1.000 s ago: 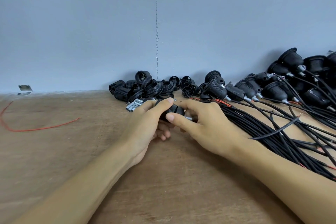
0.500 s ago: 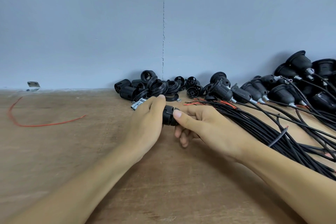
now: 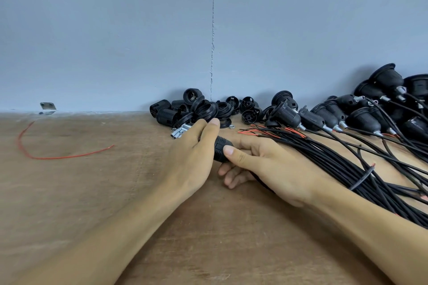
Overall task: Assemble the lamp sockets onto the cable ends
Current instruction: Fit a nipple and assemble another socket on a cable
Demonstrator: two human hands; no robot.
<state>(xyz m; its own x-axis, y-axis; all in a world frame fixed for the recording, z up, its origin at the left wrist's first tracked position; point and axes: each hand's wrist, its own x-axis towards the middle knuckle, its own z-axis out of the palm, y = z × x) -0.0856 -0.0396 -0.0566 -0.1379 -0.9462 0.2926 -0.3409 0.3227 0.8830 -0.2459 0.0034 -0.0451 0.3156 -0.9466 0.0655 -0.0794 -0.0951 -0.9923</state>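
Observation:
A black lamp socket [image 3: 220, 148] lies between my two hands just above the wooden table [image 3: 97, 192]. My left hand [image 3: 193, 155] grips its left part, fingers curled over the top. My right hand [image 3: 261, 164] pinches its right part with thumb on top and fingers underneath. A thin black cable runs out under my right palm, mostly hidden. A bundle of black cables [image 3: 342, 164] with red and bare wire tips [image 3: 261, 132] lies to the right of my right hand.
Loose black socket parts [image 3: 196, 111] are heaped against the grey wall [image 3: 139, 41], with small metal tubes [image 3: 179, 132] in front. Assembled sockets on cables [image 3: 361, 118] pile up at the far right. A loose red wire [image 3: 58, 157] lies at the left.
My hands have drawn slightly toward me with the socket. My left hand has turned over the socket's top, and my right thumb now lies along its right end.

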